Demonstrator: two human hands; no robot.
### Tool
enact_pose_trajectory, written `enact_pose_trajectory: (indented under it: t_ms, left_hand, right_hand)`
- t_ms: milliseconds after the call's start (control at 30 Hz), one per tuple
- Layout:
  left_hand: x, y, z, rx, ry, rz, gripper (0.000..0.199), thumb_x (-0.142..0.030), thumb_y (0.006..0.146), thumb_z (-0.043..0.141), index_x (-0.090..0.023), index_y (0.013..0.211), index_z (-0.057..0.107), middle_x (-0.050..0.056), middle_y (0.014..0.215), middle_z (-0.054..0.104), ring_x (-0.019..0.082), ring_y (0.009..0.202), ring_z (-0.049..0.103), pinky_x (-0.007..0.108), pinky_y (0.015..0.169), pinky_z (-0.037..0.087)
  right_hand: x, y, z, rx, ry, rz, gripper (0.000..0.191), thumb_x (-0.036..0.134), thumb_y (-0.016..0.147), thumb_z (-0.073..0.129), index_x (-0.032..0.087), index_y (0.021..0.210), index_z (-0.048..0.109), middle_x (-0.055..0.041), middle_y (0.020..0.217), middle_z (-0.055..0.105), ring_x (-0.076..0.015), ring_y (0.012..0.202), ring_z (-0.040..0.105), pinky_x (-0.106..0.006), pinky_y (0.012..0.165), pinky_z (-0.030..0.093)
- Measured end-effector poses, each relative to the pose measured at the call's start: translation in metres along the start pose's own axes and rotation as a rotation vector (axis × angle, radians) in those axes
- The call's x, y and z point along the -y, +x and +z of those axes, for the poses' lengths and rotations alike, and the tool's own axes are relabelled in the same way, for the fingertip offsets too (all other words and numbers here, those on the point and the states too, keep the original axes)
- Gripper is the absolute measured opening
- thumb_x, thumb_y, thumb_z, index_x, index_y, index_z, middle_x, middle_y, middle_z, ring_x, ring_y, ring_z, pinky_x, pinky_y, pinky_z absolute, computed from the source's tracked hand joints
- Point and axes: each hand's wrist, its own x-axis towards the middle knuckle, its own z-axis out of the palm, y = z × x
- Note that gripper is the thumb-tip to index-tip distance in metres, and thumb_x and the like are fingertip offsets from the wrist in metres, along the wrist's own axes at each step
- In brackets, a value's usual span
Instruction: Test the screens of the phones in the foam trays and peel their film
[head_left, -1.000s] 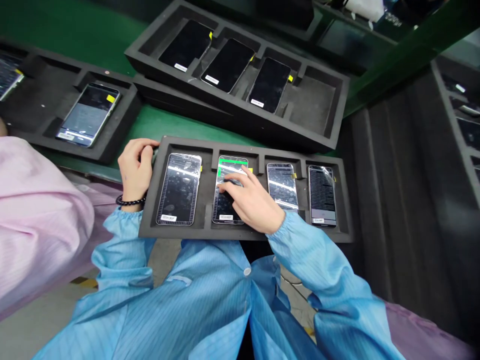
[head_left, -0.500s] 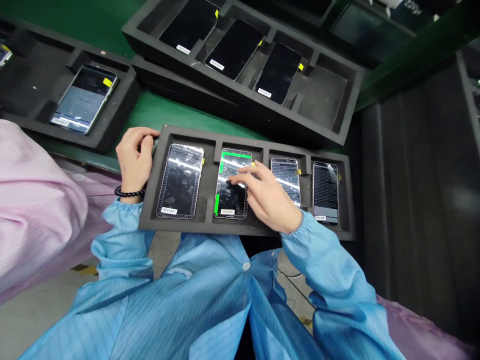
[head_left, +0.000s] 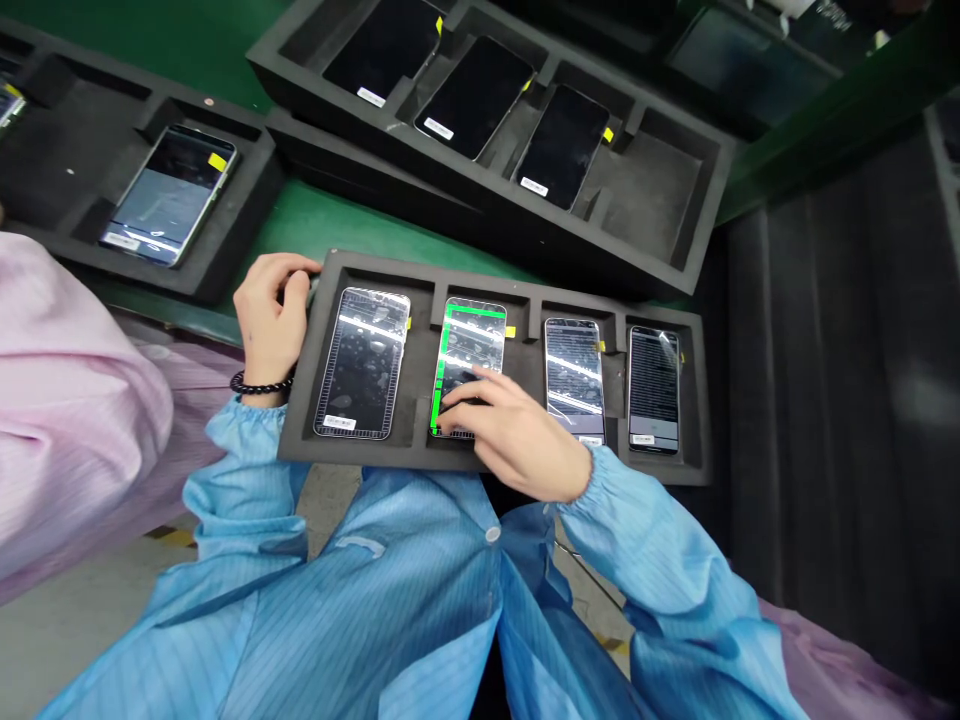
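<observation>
My left hand (head_left: 271,312), with a black bead bracelet at the wrist, is at the left end of a dark foam tray (head_left: 517,460). Its bent fingers close against the tray's upper left corner; some fingertips are hidden. Over the second smartphone (head_left: 471,345) in the tray is my right hand (head_left: 517,430), fingers apart, one fingertip at the lower left of the screen. Green blocks line that screen's top and left edge. To the left lies a smartphone (head_left: 364,365) with a grid border. Two more smartphones, one (head_left: 574,365) beside the other (head_left: 654,385), show lines of text.
Behind stands a larger foam tray (head_left: 517,215) with dark-screened smartphones. At the left another foam tray (head_left: 217,265) holds a lit smartphone (head_left: 171,195). All rest on a green table (head_left: 322,225). A person's pink sleeve (head_left: 75,400) is close on my left.
My right hand has slid down and left over the second smartphone. The green on its screen now runs down the whole left edge. My left hand stays at the tray's corner.
</observation>
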Motion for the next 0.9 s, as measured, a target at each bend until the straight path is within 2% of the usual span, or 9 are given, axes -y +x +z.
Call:
enact_pose_trajectory:
  t_ms: [67, 167, 267, 367, 467, 633, 767, 833, 900]
  left_hand:
    - [0.000, 0.000, 0.000, -0.001, 0.000, 0.000, 0.026, -0.021, 0.089, 0.047, -0.016, 0.090, 0.073, 0.006, 0.098, 0.071, 0.016, 0.098, 0.063, 0.028, 0.093, 0.047]
    - [-0.001, 0.000, 0.001, -0.004, 0.000, 0.001, 0.026, -0.022, 0.088, 0.048, -0.016, 0.090, 0.073, 0.006, 0.097, 0.071, 0.016, 0.098, 0.063, 0.028, 0.093, 0.048]
    - [0.000, 0.000, 0.001, -0.005, 0.002, -0.001, 0.026, -0.022, 0.087, 0.048, -0.017, 0.089, 0.073, 0.006, 0.097, 0.071, 0.016, 0.098, 0.064, 0.028, 0.093, 0.048]
    - [0.001, -0.001, 0.001, -0.005, 0.005, -0.001, 0.026, -0.022, 0.087, 0.048, -0.017, 0.089, 0.073, 0.005, 0.097, 0.071, 0.016, 0.099, 0.064, 0.028, 0.092, 0.048]
    - [0.002, -0.001, 0.001, -0.004, 0.007, 0.001, 0.026, -0.022, 0.087, 0.048, -0.016, 0.089, 0.073, 0.006, 0.097, 0.071, 0.016, 0.098, 0.064, 0.028, 0.093, 0.048]
    - [0.002, 0.000, 0.001, -0.004, 0.007, 0.002, 0.026, -0.023, 0.088, 0.048, -0.016, 0.089, 0.073, 0.007, 0.098, 0.071, 0.016, 0.098, 0.064, 0.028, 0.093, 0.047]
    - [0.000, 0.000, 0.000, 0.001, 0.012, -0.007, 0.026, -0.023, 0.088, 0.048, -0.017, 0.089, 0.073, 0.006, 0.098, 0.071, 0.016, 0.098, 0.063, 0.028, 0.094, 0.048]
    - [0.000, 0.000, 0.000, 0.000, 0.017, -0.013, 0.025, -0.023, 0.088, 0.048, -0.017, 0.089, 0.072, 0.005, 0.098, 0.071, 0.016, 0.098, 0.063, 0.028, 0.094, 0.048]
    - [-0.001, 0.000, 0.000, 0.001, 0.019, -0.014, 0.025, -0.023, 0.088, 0.048, -0.018, 0.089, 0.072, 0.005, 0.098, 0.071, 0.016, 0.099, 0.063, 0.029, 0.095, 0.048]
  right_hand:
    - [-0.012, 0.001, -0.010, -0.091, -0.011, 0.078, 0.042, 0.001, 0.079, 0.039, 0.020, 0.108, 0.061, -0.0077, 0.114, 0.068, -0.0204, 0.119, 0.059, -0.053, 0.123, 0.034]
    - [-0.037, 0.004, -0.021, -0.252, -0.141, 0.248, 0.046, 0.001, 0.079, 0.038, 0.021, 0.114, 0.059, -0.0106, 0.122, 0.064, -0.0249, 0.126, 0.055, -0.060, 0.122, 0.031]
    - [-0.053, 0.008, -0.026, -0.299, -0.234, 0.308, 0.047, 0.001, 0.080, 0.037, 0.019, 0.118, 0.057, -0.0115, 0.122, 0.063, -0.0262, 0.130, 0.052, -0.060, 0.124, 0.028]
    - [-0.052, 0.013, -0.023, -0.288, -0.260, 0.271, 0.046, 0.001, 0.079, 0.038, 0.018, 0.116, 0.058, -0.0110, 0.118, 0.065, -0.0259, 0.129, 0.053, -0.058, 0.126, 0.026]
    - [-0.042, 0.019, -0.014, -0.182, -0.211, 0.133, 0.045, 0.001, 0.079, 0.039, 0.018, 0.115, 0.060, -0.0092, 0.116, 0.068, -0.0241, 0.130, 0.052, -0.056, 0.127, 0.025]
    - [-0.026, 0.020, 0.004, -0.046, -0.200, 0.028, 0.045, 0.000, 0.082, 0.040, 0.017, 0.119, 0.060, -0.0086, 0.111, 0.072, -0.0259, 0.131, 0.051, -0.063, 0.125, 0.024]
    - [-0.012, 0.006, 0.002, 0.063, -0.072, -0.079, 0.041, 0.002, 0.082, 0.042, 0.018, 0.113, 0.062, -0.0072, 0.112, 0.072, -0.0223, 0.126, 0.054, -0.055, 0.125, 0.030]
    - [-0.012, 0.000, -0.005, 0.035, -0.011, -0.055, 0.042, 0.001, 0.081, 0.040, 0.019, 0.112, 0.063, -0.0075, 0.114, 0.071, -0.0208, 0.126, 0.055, -0.053, 0.124, 0.032]
    - [-0.021, -0.003, -0.013, -0.072, -0.027, 0.051, 0.044, 0.002, 0.080, 0.039, 0.020, 0.113, 0.062, -0.0088, 0.118, 0.068, -0.0215, 0.126, 0.056, -0.056, 0.123, 0.032]
